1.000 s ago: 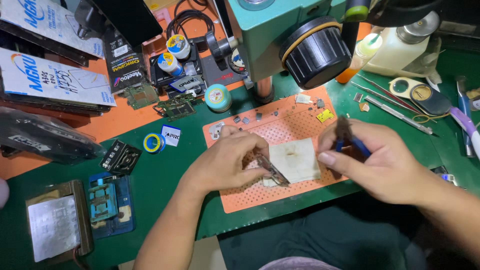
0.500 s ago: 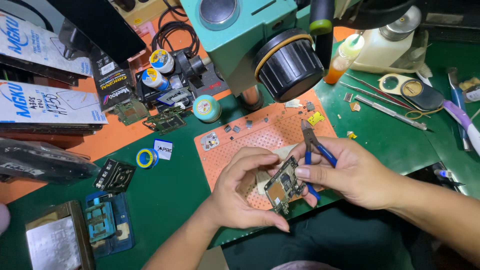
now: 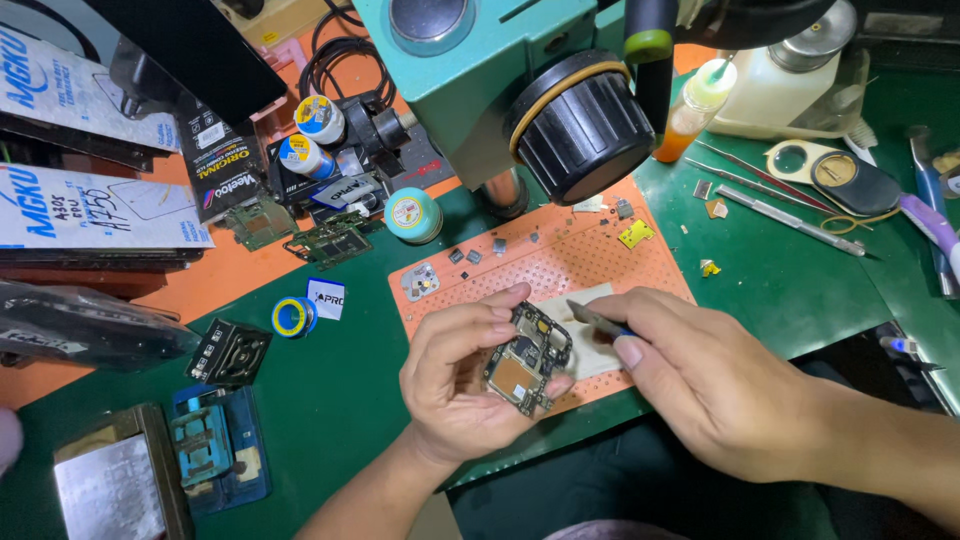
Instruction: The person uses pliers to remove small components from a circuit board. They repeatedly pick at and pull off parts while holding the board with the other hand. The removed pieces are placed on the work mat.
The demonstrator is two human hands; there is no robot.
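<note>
While the left hand (image 3: 455,385) lifts a small phone circuit board (image 3: 527,358) just above the orange work mat (image 3: 560,262), its fingers (image 3: 495,305) curl closed around the board's edges. The right hand (image 3: 715,385) pinches slim tweezers (image 3: 597,320), tips near the board's upper corner; whether they grip anything cannot be told. Judged from this, the work goes best with the board held steady and the tips brought in lightly — a slip could scrape components. Compared with 0.5 s ago, the board is tilted more upright and the tweezers sit lower, under the green microscope (image 3: 520,80) on the bench (image 3: 790,290).
</note>
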